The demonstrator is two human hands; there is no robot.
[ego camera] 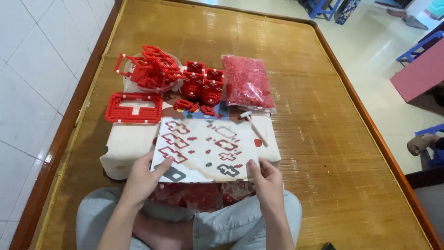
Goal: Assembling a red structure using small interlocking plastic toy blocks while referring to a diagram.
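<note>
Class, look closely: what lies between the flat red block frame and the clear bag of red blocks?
In the head view, small red block assemblies stand between the flat red frame and the bag of red blocks.

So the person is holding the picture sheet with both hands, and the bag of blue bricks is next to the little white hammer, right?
Not quite: the bag of bricks is red, not blue, as the head view shows. Both the left hand and right hand do hold the picture sheet, and the white hammer lies beside the bag.
</note>
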